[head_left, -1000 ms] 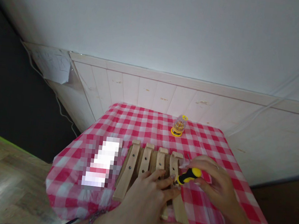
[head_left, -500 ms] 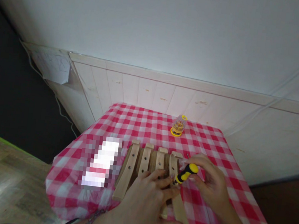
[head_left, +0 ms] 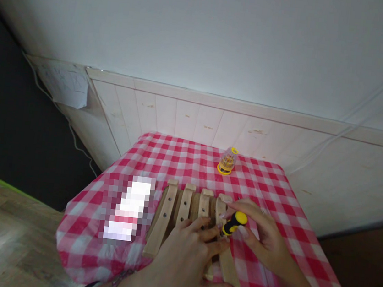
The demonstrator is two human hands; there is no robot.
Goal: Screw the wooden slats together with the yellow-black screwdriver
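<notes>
My left hand [head_left: 189, 249] lies across several pale wooden slats [head_left: 185, 202] with hooked upper ends, fixed side by side on a darker wooden board [head_left: 176, 206]. Its fingers are spread over the slats, with the thumb stretched out at the lower right. Dark screw heads show in the slats that stay uncovered. Between thumb and fingers, my right hand [head_left: 264, 234] holds a short yellow-and-black screwdriver [head_left: 234, 224]. The screwdriver leans over the rightmost slat [head_left: 231, 268], close to my left fingertips. Those fingers hide its tip.
A clear, yellow-trimmed case of bits [head_left: 227, 161] stands near the back of the table. The red-and-white checked tablecloth [head_left: 183, 154] covers the table, with a blurred-out bright item [head_left: 128, 210] on the left. A white panelled wall [head_left: 187, 115] rises behind.
The screwdriver's handle now leans slightly differently, and my right fingers have shifted left around it. My left hand stays in place on the slats.
</notes>
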